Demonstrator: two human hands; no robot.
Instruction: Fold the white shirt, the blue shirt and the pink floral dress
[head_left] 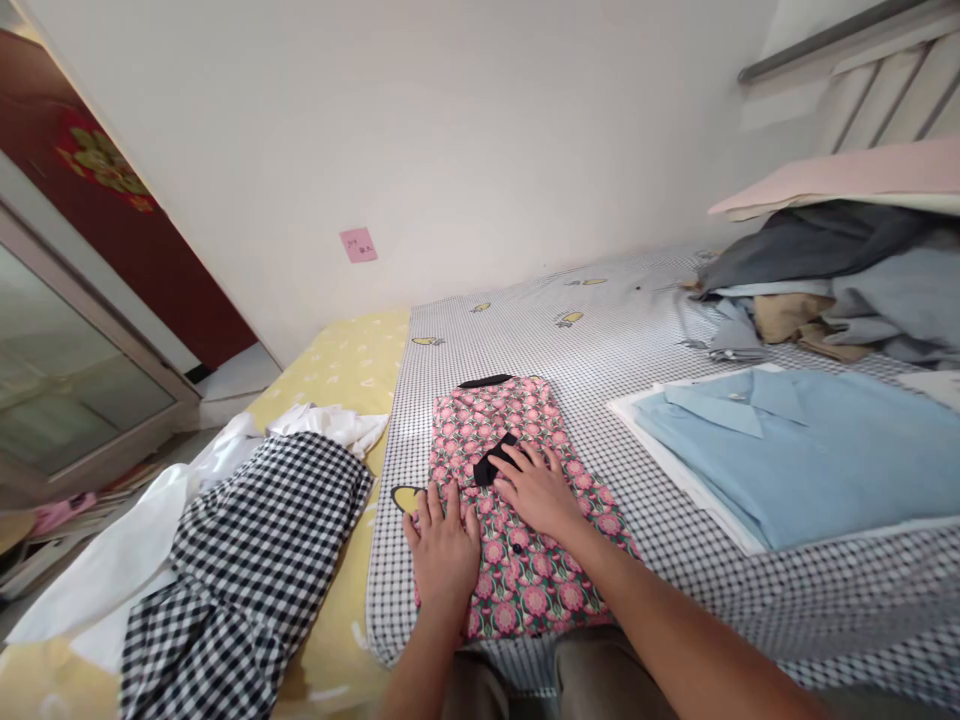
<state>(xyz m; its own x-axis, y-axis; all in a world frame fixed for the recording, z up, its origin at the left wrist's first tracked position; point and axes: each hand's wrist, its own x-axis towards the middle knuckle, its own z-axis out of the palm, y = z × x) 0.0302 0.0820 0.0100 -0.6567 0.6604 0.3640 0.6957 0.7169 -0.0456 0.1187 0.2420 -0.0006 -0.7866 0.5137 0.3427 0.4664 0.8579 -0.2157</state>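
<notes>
A pink floral garment [536,590] with black trim lies folded flat on the checked bed sheet [637,340], close in front of my knees. My left hand [444,545] rests with fingers spread on its left edge. My right hand [536,487] lies on its middle, fingers spread, the fingertips touching a black trim piece [487,465]. Neither hand is closed around the cloth. A dark button shows on the garment below my right hand.
A black-and-white checked garment [262,540] and white cloth [139,545] lie at left on the yellow sheet edge [337,365]. On the right are a folded blue shirt [847,450] and a heap of grey clothes [817,250]. A wall [465,140] stands behind.
</notes>
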